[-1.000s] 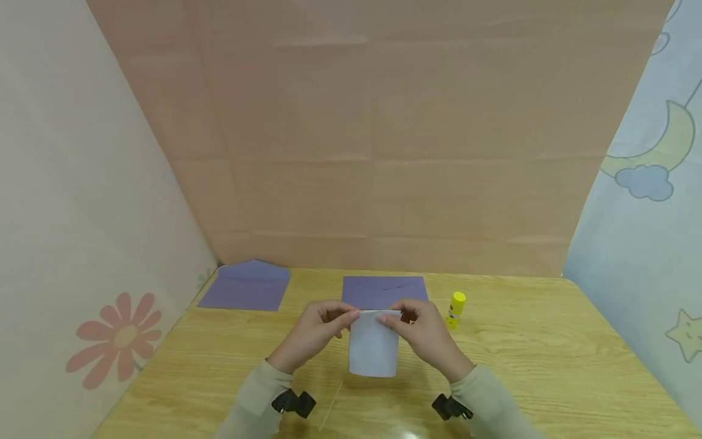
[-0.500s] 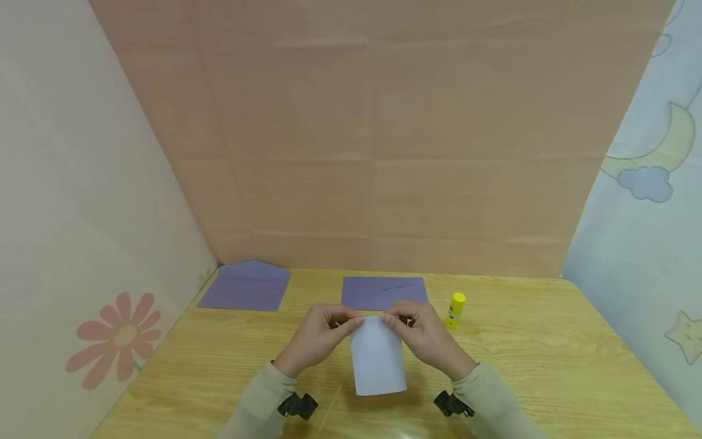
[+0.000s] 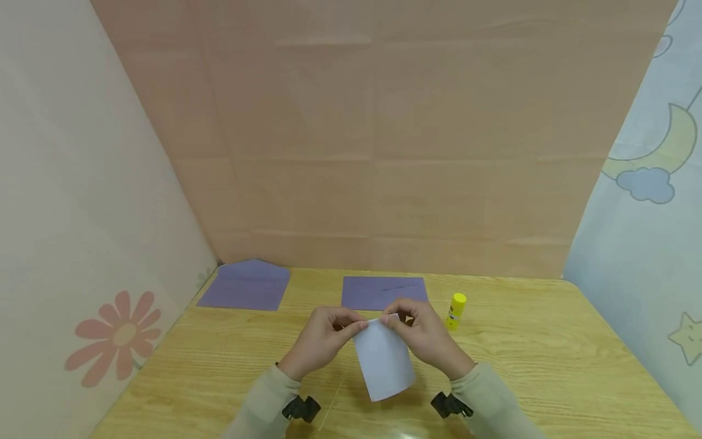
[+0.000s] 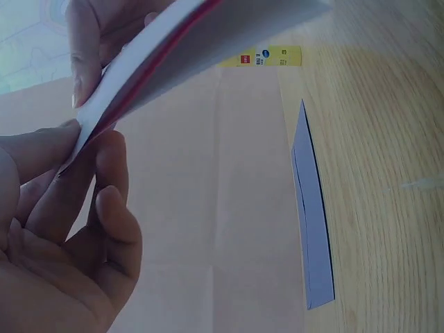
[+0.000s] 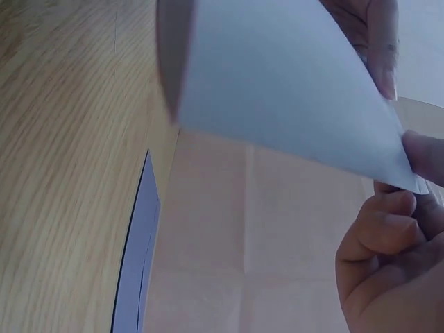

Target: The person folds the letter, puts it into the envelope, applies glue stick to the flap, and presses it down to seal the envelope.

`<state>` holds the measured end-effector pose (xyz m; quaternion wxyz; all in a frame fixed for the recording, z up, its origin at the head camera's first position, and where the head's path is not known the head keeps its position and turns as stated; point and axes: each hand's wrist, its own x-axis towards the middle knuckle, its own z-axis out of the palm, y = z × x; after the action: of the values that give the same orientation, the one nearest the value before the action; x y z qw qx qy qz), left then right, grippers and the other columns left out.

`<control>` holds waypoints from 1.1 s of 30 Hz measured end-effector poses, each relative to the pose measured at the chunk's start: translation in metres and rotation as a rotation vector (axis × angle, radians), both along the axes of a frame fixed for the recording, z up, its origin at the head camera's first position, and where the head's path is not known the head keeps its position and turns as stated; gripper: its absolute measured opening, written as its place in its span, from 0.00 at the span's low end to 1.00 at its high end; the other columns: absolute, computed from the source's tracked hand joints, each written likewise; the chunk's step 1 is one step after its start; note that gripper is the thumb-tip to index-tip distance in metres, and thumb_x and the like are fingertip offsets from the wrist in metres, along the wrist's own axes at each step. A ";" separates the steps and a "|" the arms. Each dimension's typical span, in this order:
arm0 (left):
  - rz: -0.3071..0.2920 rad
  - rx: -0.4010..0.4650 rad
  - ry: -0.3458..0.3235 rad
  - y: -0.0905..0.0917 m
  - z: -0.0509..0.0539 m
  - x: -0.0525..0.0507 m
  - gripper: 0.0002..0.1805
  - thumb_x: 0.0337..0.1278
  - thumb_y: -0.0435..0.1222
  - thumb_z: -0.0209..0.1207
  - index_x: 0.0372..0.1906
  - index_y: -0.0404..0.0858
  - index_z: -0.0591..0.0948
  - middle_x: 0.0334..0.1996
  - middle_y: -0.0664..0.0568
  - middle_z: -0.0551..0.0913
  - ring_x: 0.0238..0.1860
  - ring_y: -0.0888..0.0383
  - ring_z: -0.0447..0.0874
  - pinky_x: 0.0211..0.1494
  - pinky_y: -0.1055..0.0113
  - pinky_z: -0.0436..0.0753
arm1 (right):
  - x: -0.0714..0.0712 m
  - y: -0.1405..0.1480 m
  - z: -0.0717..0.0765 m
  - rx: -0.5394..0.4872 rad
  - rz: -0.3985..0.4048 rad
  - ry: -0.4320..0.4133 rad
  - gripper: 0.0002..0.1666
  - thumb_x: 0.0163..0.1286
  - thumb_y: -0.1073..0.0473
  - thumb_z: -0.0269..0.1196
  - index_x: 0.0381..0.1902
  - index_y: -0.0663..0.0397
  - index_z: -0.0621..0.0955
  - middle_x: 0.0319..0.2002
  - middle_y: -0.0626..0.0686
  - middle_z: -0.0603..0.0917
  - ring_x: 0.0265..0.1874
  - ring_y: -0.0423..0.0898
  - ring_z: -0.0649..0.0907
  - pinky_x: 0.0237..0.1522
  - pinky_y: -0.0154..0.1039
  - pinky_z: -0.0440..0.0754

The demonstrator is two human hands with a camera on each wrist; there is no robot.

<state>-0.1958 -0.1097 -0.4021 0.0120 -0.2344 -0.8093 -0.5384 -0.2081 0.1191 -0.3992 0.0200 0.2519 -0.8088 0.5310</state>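
The brown backdrop (image 3: 373, 134) stands before you, behind the wooden table (image 3: 548, 353). On the table, at its far left corner, lies a purple envelope (image 3: 247, 289) with a pointed flap. A purple rectangle (image 3: 378, 294), which has a thin dark line on it, lies at the far middle, well apart from the envelope. Your white paper (image 3: 386, 366) is raised above the table, nearer to you than this rectangle; its lower end is slanted to your right. In the left wrist view, a red edge shows along it. Your left hand (image 3: 323, 338) pinches its upper left corner, and your right hand (image 3: 425, 335) pinches the same upper edge, close to the left fingers. The smallest, a yellow tube (image 3: 456, 312) with a printed label, stands on the table beyond your right hand.
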 end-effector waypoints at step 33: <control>0.033 0.001 0.071 0.008 -0.005 -0.004 0.09 0.69 0.42 0.61 0.42 0.43 0.87 0.36 0.55 0.89 0.34 0.61 0.84 0.35 0.67 0.81 | -0.005 0.002 -0.007 -0.038 -0.104 0.100 0.08 0.71 0.53 0.65 0.35 0.46 0.88 0.30 0.47 0.86 0.25 0.42 0.79 0.22 0.38 0.80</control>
<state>-0.1998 -0.1018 -0.4069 0.0494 -0.2400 -0.8118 -0.5300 -0.2131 0.1209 -0.4063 0.0927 0.2351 -0.8086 0.5314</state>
